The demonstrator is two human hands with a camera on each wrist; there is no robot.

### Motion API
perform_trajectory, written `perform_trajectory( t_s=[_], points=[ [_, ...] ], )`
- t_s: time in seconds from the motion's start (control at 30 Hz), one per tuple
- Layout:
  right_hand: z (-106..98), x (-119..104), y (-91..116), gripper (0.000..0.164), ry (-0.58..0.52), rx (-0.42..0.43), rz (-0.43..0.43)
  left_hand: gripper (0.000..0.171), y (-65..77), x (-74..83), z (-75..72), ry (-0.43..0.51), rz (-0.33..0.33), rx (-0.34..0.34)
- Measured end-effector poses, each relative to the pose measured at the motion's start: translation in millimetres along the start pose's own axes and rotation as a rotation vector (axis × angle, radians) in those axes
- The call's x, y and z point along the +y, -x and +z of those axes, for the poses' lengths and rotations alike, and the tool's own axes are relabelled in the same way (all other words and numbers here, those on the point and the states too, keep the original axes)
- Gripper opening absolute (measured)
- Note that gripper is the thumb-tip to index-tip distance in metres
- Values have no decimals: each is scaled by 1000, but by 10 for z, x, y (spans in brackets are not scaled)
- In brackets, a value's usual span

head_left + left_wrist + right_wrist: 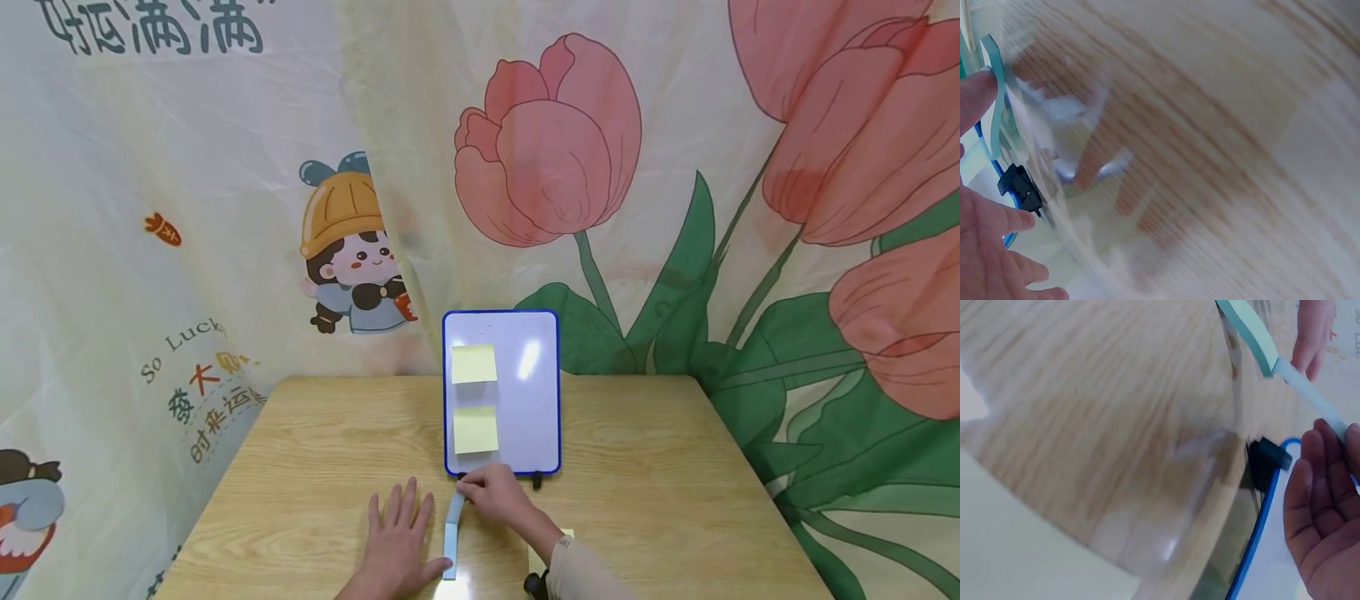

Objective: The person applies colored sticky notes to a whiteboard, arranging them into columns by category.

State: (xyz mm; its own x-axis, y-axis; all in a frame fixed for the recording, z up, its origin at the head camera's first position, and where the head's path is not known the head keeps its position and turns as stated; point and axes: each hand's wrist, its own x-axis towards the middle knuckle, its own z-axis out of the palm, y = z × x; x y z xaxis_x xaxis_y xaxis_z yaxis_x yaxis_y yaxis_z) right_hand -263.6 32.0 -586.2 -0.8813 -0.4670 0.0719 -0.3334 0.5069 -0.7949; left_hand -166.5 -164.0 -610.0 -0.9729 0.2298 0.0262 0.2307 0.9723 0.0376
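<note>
My left hand (393, 542) lies on the table with its fingers spread straight, and its thumb presses the near end of a narrow blue sticky note pad (450, 546). From the pad's far end a light blue sticky strip (455, 507) lifts up. Thumb and fingertips of my right hand (495, 496) pinch the strip's far end, just before the whiteboard. The right wrist view shows the thin strip (1310, 394) still joined to the thicker pad (1254, 337). In the left wrist view the thumb (975, 100) rests against the pad.
A blue-framed whiteboard (525, 400) stands upright on black feet (537, 481) at the table's back. Two yellow sticky notes, an upper note (474, 364) and a lower note (476, 430), cling to its left half. A pale yellow pad (536, 562) lies partly under my right forearm.
</note>
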Motion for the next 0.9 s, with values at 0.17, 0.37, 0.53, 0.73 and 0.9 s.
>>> perform_trajectory(
  t_s=[0.17, 0.37, 0.53, 0.73, 0.9],
  points=[
    [-173, 7, 1, 21, -157, 27, -10, 102, -13, 0, -3, 8, -2, 8],
    [-429, -5, 55, 21, -178, -53, -26, 102, -23, 0, -15, 25, -4, -20],
    [-669, 15, 102, 21, -78, -52, -45, 101, -37, -7, -15, 17, 15, -24],
    [-968, 55, 133, 19, 68, -17, -51, 99, -50, -37, 28, 41, 52, -6],
    [-1215, 25, 129, 16, 167, 7, -56, 96, -81, -59, 15, 65, 39, -3]
  ],
)
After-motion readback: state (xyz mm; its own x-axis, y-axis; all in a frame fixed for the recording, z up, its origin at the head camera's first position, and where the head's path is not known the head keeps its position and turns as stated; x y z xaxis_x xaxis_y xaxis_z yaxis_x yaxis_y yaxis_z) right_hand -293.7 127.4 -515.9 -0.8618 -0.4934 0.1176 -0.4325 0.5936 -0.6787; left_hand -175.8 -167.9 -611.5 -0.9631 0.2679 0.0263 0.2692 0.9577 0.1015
